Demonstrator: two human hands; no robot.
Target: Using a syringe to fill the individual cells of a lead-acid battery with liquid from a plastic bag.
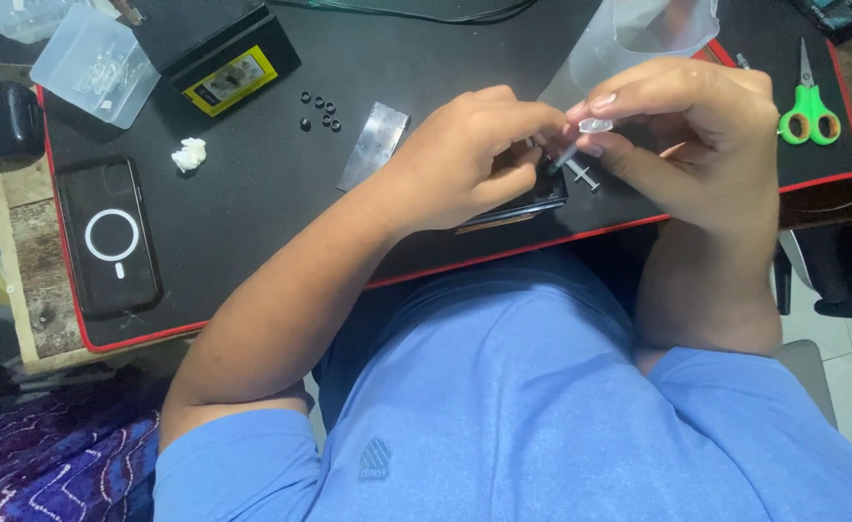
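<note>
A phone [109, 240] lies far left on the black mat [252, 193]. The left hand [464, 159] pinches a thin tool [563, 158]; the right hand [682, 135] pinches a small clear piece [596, 126] above the mat, likely light, slippery, best gripped at its edges.

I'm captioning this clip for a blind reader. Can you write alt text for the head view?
Seen from above, a person's left hand and right hand meet over a black mat, the right pinching a small clear piece. A small syringe, a phone, green scissors and tiny black rings lie nearby.
</note>
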